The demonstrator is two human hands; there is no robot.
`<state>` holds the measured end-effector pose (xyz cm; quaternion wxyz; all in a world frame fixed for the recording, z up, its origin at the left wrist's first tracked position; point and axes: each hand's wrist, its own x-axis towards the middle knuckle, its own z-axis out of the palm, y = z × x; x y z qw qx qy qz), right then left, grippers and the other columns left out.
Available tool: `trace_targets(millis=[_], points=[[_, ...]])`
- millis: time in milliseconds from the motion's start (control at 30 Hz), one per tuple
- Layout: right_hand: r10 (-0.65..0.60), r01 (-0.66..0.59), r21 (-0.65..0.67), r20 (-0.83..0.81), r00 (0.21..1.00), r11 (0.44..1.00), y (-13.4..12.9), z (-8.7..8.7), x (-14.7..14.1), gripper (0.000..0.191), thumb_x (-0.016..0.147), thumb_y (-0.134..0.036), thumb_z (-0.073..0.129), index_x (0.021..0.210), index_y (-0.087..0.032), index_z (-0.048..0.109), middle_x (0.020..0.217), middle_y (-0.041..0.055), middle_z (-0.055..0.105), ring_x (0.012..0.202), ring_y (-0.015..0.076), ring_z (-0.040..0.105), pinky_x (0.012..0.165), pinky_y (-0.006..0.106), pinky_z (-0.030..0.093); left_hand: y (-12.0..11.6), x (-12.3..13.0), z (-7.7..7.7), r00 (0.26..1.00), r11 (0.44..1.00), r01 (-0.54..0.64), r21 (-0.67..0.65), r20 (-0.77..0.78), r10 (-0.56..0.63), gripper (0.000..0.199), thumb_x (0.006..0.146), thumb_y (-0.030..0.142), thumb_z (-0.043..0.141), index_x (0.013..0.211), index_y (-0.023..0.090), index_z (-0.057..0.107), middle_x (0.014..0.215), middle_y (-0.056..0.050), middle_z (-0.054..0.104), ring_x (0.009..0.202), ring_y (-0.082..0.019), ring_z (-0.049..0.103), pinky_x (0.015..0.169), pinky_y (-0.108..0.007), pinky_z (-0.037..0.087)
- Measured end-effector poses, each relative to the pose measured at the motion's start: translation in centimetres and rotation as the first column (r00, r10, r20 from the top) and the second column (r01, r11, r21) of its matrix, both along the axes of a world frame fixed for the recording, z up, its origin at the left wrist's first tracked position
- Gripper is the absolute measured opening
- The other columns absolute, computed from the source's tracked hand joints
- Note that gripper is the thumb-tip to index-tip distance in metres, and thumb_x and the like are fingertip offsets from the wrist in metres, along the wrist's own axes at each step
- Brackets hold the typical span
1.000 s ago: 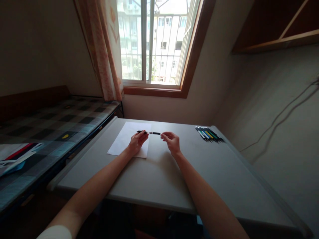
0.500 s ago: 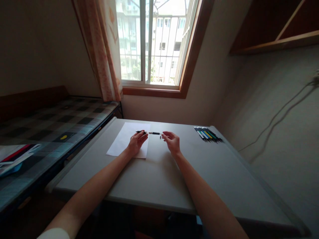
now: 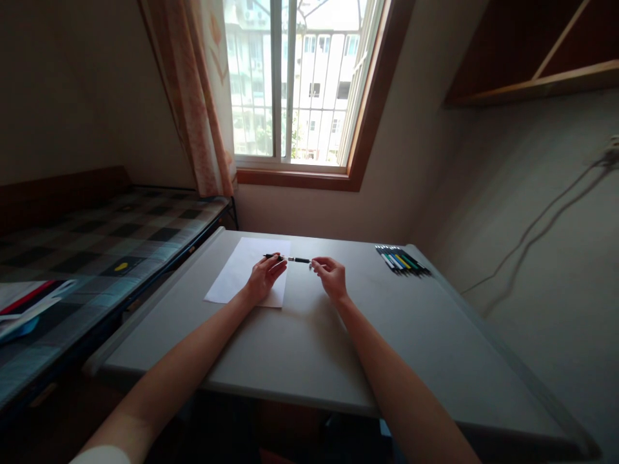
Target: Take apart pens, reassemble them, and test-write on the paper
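Note:
My left hand [image 3: 264, 278] is closed on a slim black pen [image 3: 302, 260] above the right edge of a white sheet of paper [image 3: 231, 274]. The pen lies level between my hands, with a pale or silvery section near its middle. Its dark left tip pokes out past my left fingers. At the pen's right end, my right hand [image 3: 331, 277] is pinched, thumb and finger together. A tiny shiny piece [image 3: 310, 266] shows just below those fingertips; whether they touch it I cannot tell.
A row of several pens [image 3: 402, 261] with coloured barrels lies at the far right of the grey table [image 3: 300, 354]. Left of the table stands a bed [image 3: 159, 225] with a checked cover and papers [image 3: 31, 299] on it. A window [image 3: 294, 84] is behind.
My right hand has moved slightly left, so its fingertips now meet the pen's right end. My left hand stays in place with its hold on the pen.

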<state>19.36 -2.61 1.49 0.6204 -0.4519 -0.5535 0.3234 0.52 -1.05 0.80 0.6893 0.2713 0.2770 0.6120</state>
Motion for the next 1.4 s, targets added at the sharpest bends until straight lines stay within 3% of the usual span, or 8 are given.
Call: trace_targets(millis=[467, 600, 733, 833, 1000, 1233, 1400], points=[[0.000, -0.001, 0.014, 0.058, 0.998, 1.000, -0.3, 0.2, -0.2, 0.027, 0.070, -0.041, 0.062, 0.078, -0.015, 0.068, 0.070, 0.0054, 0.066, 0.060, 0.0146, 0.058, 0.056, 0.028, 0.046, 0.1, -0.1, 0.1, 0.999, 0.999, -0.031, -0.042, 0.016, 0.032, 0.010, 0.075, 0.012, 0.060, 0.084, 0.013, 0.064, 0.079, -0.005, 0.069, 0.073, -0.014, 0.066, 0.076, -0.026, 0.052], [0.002, -0.003, 0.021, 0.054, 0.999, 1.000, -0.2, 0.2, 0.0, 0.031, 0.070, -0.040, 0.061, 0.088, -0.015, 0.066, 0.073, 0.0050, 0.066, 0.062, 0.0148, 0.059, 0.057, 0.028, 0.048, 0.2, -0.1, 0.0, 0.999, 0.998, -0.039, -0.056, 0.026, 0.041, 0.009, 0.075, 0.013, 0.060, 0.084, 0.013, 0.063, 0.079, -0.005, 0.069, 0.073, -0.013, 0.066, 0.077, -0.026, 0.052], [-0.105, 0.101, 0.032, 0.139, 0.985, 0.994, 0.2, -0.5, 0.5, 0.030, 0.075, -0.034, 0.052, 0.096, -0.016, 0.063, 0.083, 0.0069, 0.064, 0.069, 0.0163, 0.059, 0.062, 0.030, 0.049, 0.3, -0.1, 0.0, 0.994, 0.992, -0.095, -0.077, 0.049, 0.099, 0.008, 0.074, 0.011, 0.062, 0.082, 0.013, 0.062, 0.074, -0.004, 0.068, 0.070, -0.013, 0.067, 0.079, -0.027, 0.052], [-0.204, 0.187, 0.082, 0.370, 0.906, 0.979, 0.7, -1.6, 1.1, 0.030, 0.073, -0.028, 0.050, 0.097, -0.017, 0.064, 0.098, 0.0107, 0.059, 0.080, 0.0195, 0.057, 0.071, 0.035, 0.048, 0.3, -0.1, 0.1, 0.988, 0.986, -0.136, -0.098, 0.065, 0.143, 0.007, 0.074, 0.010, 0.061, 0.081, 0.013, 0.061, 0.072, -0.003, 0.068, 0.067, -0.012, 0.067, 0.078, -0.026, 0.052], [-0.269, 0.288, 0.085, 0.665, 0.696, 0.954, 1.1, -2.9, 1.8, 0.043, 0.074, -0.028, 0.053, 0.116, -0.019, 0.058, 0.111, 0.0127, 0.052, 0.103, 0.0261, 0.049, 0.090, 0.042, 0.038, 0.4, -0.2, 0.3, 0.981, 0.978, -0.162, -0.131, 0.089, 0.175, 0.007, 0.075, 0.009, 0.059, 0.080, 0.013, 0.061, 0.071, -0.003, 0.068, 0.065, -0.012, 0.066, 0.074, -0.025, 0.052], [-0.122, 0.170, 0.040, 0.852, 0.509, 0.985, 0.2, -2.6, 1.3, 0.054, 0.078, -0.051, 0.051, 0.128, -0.031, 0.048, 0.131, 0.0109, 0.045, 0.118, 0.0320, 0.036, 0.091, 0.046, 0.034, 0.3, -0.2, 0.2, 0.982, 0.978, -0.158, -0.139, 0.079, 0.170, 0.007, 0.075, 0.009, 0.059, 0.080, 0.013, 0.061, 0.071, -0.004, 0.068, 0.066, -0.012, 0.066, 0.075, -0.026, 0.052], [0.014, 0.130, -0.068, 0.925, 0.379, 0.989, -0.1, -2.5, 0.8, 0.066, 0.079, -0.065, 0.040, 0.136, -0.031, 0.037, 0.142, 0.0084, 0.036, 0.129, 0.0351, 0.024, 0.098, 0.051, 0.024, 0.3, -0.1, 0.1, 0.984, 0.979, -0.147, -0.142, 0.080, 0.159, 0.007, 0.076, 0.008, 0.058, 0.080, 0.012, 0.061, 0.070, -0.004, 0.068, 0.066, -0.013, 0.067, 0.072, -0.025, 0.053]])
